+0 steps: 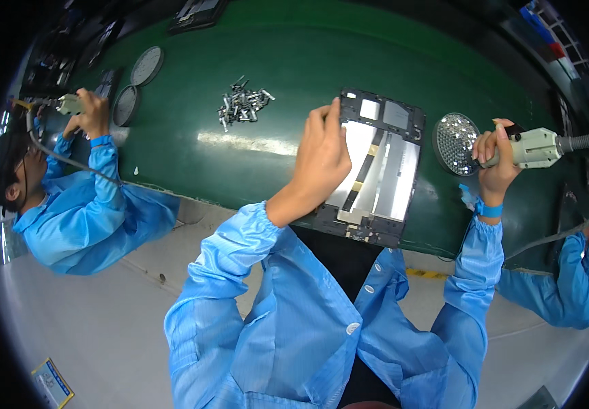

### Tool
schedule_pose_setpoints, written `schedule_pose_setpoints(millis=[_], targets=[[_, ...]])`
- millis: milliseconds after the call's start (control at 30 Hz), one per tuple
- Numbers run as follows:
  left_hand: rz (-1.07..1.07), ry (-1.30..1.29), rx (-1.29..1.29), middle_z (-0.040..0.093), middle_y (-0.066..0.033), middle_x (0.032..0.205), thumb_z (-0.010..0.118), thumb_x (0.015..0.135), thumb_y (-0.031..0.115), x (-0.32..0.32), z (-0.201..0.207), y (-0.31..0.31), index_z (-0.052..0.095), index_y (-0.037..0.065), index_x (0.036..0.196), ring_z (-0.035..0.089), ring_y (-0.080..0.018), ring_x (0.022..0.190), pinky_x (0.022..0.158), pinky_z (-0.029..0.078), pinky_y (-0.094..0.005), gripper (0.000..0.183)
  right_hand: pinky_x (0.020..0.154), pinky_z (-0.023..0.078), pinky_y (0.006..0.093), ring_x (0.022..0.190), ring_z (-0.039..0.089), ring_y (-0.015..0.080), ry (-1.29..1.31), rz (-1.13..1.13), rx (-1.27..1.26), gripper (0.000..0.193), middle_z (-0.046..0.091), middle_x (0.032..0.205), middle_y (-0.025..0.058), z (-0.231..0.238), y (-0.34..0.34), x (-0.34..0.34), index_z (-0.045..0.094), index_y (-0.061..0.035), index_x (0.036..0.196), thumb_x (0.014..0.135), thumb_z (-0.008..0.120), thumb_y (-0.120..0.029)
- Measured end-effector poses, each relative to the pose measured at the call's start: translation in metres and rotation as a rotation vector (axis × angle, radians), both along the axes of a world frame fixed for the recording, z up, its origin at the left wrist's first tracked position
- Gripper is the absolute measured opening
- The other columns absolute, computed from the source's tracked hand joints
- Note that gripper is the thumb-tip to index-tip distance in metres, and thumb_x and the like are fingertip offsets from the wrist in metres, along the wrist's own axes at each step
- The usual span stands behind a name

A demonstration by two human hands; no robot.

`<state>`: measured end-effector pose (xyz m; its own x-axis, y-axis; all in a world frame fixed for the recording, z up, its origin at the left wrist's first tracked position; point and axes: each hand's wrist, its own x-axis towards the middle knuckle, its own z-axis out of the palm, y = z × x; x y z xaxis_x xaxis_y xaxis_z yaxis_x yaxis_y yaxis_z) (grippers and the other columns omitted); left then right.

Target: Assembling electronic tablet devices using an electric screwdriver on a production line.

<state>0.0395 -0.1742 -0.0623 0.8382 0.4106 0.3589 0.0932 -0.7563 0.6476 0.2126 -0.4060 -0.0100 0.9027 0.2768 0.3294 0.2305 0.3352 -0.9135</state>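
Clearly, the opened black rectangular device with silver panels [393, 174] lies at the front edge of the green counter [294, 41], its long axis running away from us, far end leaning slightly right. Our left hand [321, 153] is nearer, fingers half-bent at the device's left edge; whether they pinch it, we cannot tell. Our right hand [495, 162] wraps a pale corded tool [538, 148]; from there the device lies leftward, past a round dish [437, 146].
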Motion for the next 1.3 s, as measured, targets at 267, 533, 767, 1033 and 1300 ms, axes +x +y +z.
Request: schedule_pose_setpoints(millis=[267,533,767,1033,1300], targets=[[-0.003,0.038,0.072,0.048,-0.0266,0.12,0.056,0.09,0.006,-0.009,0.011,-0.002,0.049,-0.009,0.129,0.054,-0.037,0.106,0.086,0.048,-0.0417,0.042,0.045,0.038,0.0279,0.044,0.04,0.011,-0.004,0.018,0.005,0.015,0.04,0.055,0.0015,-0.001,0.004,0.0,0.055,0.0054,0.103,0.094,0.053,-0.006],[0.398,0.125,0.106,0.069,-0.0149,0.085,0.075,0.083,0.026,-0.035,0.043,0.201,0.075,0.006,0.095,0.066,-0.0248,0.071,0.067,0.053,-0.0349,0.023,0.045,0.039,0.028,0.044,0.041,0.011,-0.024,0.047,0.03,0.016,0.042,0.055,0.002,0.003,0.001,0.0,0.055,0.0055,0.105,0.094,0.054,-0.006],[0.339,0.194,0.055,0.07,-0.0144,0.089,0.079,0.078,0.021,-0.027,0.02,0.198,0.076,0.008,0.096,0.068,-0.0209,0.072,0.067,0.053,-0.031,0.023,0.045,0.039,0.0281,0.044,0.042,0.0113,-0.033,0.018,0.015,0.014,0.042,0.056,0.002,0.002,-0.001,-0.003,0.056,0.0056,0.103,0.094,0.054,-0.005],[0.256,0.029,-0.105,0.074,-0.0084,0.086,0.072,0.086,0.013,-0.006,0.034,0.19,0.074,0.001,0.099,0.068,-0.0128,0.08,0.074,0.052,-0.0251,0.018,0.044,0.038,0.028,0.044,0.042,0.0116,-0.01,-0.004,0.018,0.013,0.045,0.055,0.0026,0.002,0.001,0.0,0.058,0.006,0.101,0.091,0.057,-0.003],[-0.368,0.238,-0.547,0.073,-0.007,0.093,0.071,0.088,0.015,0.055,0.035,0.092,0.073,0.0,0.103,0.064,-0.0111,0.085,0.078,0.051,-0.0248,0.022,0.043,0.038,0.0283,0.043,0.043,0.0119,-0.012,-0.006,0.018,0.013,0.045,0.055,0.003,0.001,-0.001,-0.001,0.058,0.0056,0.101,0.09,0.058,-0.003]])
